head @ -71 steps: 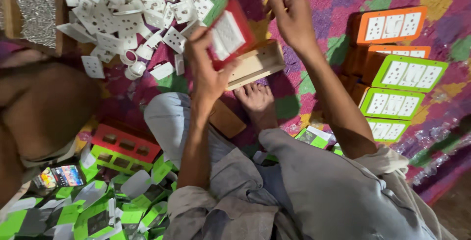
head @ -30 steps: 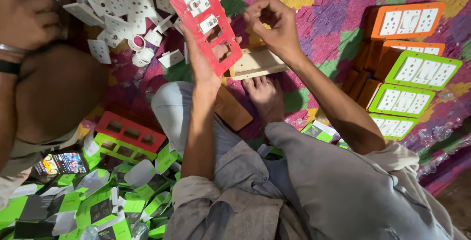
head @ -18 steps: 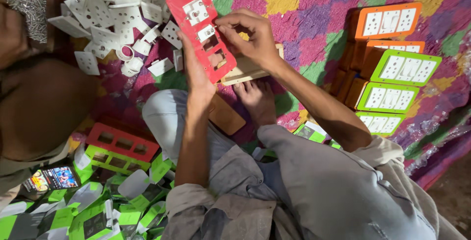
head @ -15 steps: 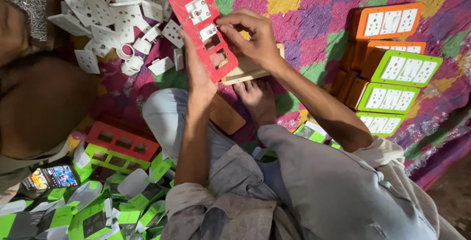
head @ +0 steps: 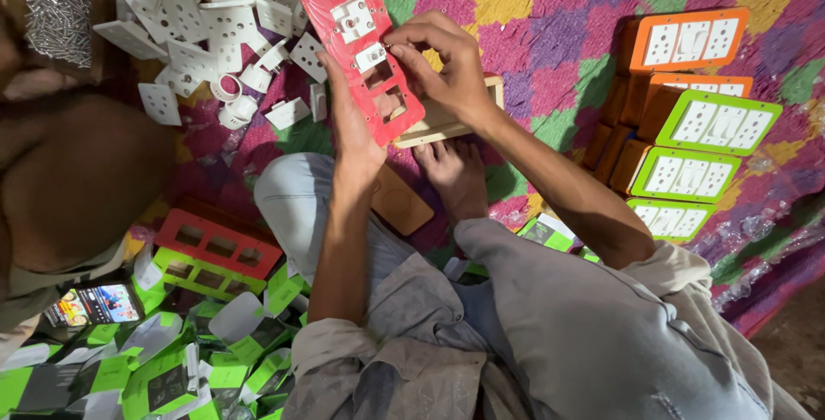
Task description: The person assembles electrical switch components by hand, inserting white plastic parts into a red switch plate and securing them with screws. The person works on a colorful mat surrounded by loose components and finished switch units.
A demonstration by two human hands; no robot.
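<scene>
above the person's lap, the left hand (head: 348, 128) still grips the red plastic switch plate (head: 365, 51) from behind. the right hand (head: 447, 63), which hung clear of the plate a second ago, now pinches a white socket insert (head: 371, 57) into its second opening, so two of four are filled.

Red plastic switch plate (head: 365, 51), tilted, held aloft; two white modules (head: 354, 19) fitted, two rectangular cut-outs empty.
</scene>
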